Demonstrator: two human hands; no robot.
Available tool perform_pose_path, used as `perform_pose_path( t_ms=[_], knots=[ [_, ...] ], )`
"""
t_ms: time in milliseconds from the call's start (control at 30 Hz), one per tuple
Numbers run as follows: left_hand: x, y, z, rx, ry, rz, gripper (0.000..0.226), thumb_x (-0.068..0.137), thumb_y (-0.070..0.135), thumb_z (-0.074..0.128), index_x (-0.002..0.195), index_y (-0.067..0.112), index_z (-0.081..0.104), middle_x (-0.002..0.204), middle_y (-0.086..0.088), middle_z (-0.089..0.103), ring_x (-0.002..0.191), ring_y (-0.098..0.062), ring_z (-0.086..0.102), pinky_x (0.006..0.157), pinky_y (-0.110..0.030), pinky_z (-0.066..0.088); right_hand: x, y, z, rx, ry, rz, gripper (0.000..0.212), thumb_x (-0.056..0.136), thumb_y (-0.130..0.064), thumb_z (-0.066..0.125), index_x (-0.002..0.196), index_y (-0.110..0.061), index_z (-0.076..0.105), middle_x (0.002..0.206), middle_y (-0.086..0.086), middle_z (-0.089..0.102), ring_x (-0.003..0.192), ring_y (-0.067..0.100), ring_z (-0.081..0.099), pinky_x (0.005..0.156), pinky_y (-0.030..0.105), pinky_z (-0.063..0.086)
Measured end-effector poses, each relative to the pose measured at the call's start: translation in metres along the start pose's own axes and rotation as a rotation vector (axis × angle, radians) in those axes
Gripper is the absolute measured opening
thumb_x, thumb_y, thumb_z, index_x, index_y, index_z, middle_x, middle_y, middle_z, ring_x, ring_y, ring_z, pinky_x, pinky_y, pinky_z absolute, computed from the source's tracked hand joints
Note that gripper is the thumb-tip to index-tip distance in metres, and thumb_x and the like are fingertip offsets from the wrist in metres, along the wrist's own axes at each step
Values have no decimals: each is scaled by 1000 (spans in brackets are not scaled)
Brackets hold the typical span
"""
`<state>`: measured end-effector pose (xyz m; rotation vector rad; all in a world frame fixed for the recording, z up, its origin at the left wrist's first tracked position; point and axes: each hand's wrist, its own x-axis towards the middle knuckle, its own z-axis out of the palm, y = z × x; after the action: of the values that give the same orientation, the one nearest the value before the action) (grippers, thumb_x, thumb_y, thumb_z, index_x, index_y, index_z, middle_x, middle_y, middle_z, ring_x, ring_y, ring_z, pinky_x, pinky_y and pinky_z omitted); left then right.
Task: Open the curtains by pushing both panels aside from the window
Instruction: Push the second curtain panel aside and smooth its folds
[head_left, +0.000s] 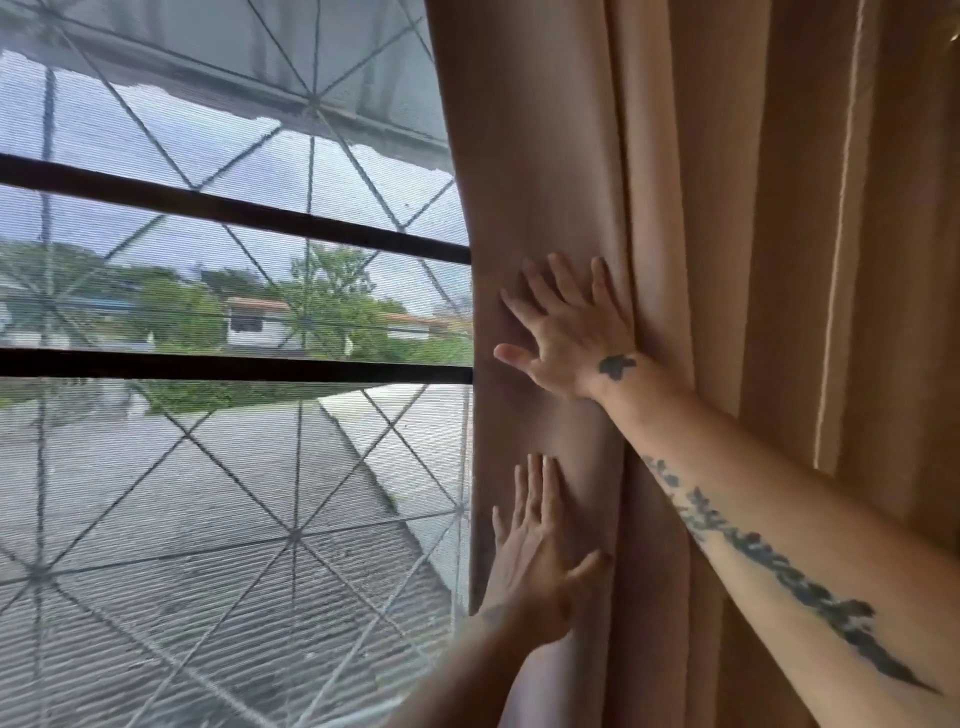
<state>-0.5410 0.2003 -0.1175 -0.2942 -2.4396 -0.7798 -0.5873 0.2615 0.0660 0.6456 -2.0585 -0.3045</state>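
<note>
A beige curtain panel (545, 171) hangs bunched in folds at the right side of the window (208, 312). My right hand (566, 327) lies flat on the panel's leading fold at mid height, fingers spread and pointing up. Lower down, my left hand (535, 556) presses the same fold with fingers straight and thumb out to the right. Neither hand grips the cloth. The panel's left edge runs down at about the middle of the view. No second panel is visible.
The uncovered window has dark horizontal bars (234, 213), a fine mesh screen and a diagonal wire grille. Outside are a corrugated roof, trees and houses. More curtain folds (779, 260) fill the right side.
</note>
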Motion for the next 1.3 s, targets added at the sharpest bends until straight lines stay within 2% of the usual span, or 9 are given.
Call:
perform_pose_path(
  t_ms=[133,267,533,700,800,933,1067,1200,1300],
  knots=[
    [24,6,23,-10,-18,8,88,79,52,26,144,16,-21,139,11,-34,132,-7,-32,119,-48,-4,4,20,18,14,-8,28,70,87,-64,22,146,-30,11,160,1,1,146,23,-7,115,52,-9],
    [47,10,45,-57,1,-14,118,62,84,31,145,18,-21,148,12,-30,135,-5,-30,118,-48,-3,8,37,38,-6,4,65,69,85,-65,21,145,-33,11,160,-3,3,146,20,-5,116,52,-6],
    [86,7,77,-58,137,3,106,63,61,29,126,16,-43,140,0,-35,135,-12,-30,116,-52,3,27,76,46,-67,157,-107,57,89,-49,39,142,-27,29,158,7,14,146,25,7,114,52,-7],
    [108,-5,110,120,364,65,111,52,48,36,145,5,-4,157,-5,-21,145,-16,-18,107,-48,30,56,87,38,-114,317,-68,66,87,-51,30,144,-16,25,156,11,22,146,28,12,113,52,-7],
    [112,-14,113,105,314,82,110,51,44,35,145,6,-7,155,-2,-26,144,-14,-21,112,-46,5,75,96,30,-130,363,-44,66,89,-53,27,145,-18,22,157,11,19,146,29,9,113,55,-7],
    [105,-6,104,15,235,47,95,56,46,20,110,43,-58,130,6,-56,117,9,-52,109,-48,-22,92,108,32,-129,400,-38,66,90,-54,24,145,-17,20,157,13,16,146,31,6,113,57,-7],
    [98,8,95,86,201,11,87,56,49,16,95,52,-61,123,-2,-54,120,2,-47,97,-45,-29,93,117,45,-101,415,-58,69,90,-55,20,145,-14,20,156,16,17,145,33,6,113,57,-6],
    [101,13,108,118,293,-53,91,59,46,23,127,46,-37,136,-1,-43,132,-16,-40,99,-48,-25,94,126,57,-33,422,-53,71,89,-55,20,145,-11,20,156,17,18,145,35,6,114,58,-6],
    [105,16,119,281,404,-72,87,62,40,31,140,23,-3,150,-17,-9,143,-30,-13,98,-61,-5,87,139,63,2,418,-68,74,86,-54,17,144,-8,22,154,21,19,144,38,7,114,59,-4]
  ],
)
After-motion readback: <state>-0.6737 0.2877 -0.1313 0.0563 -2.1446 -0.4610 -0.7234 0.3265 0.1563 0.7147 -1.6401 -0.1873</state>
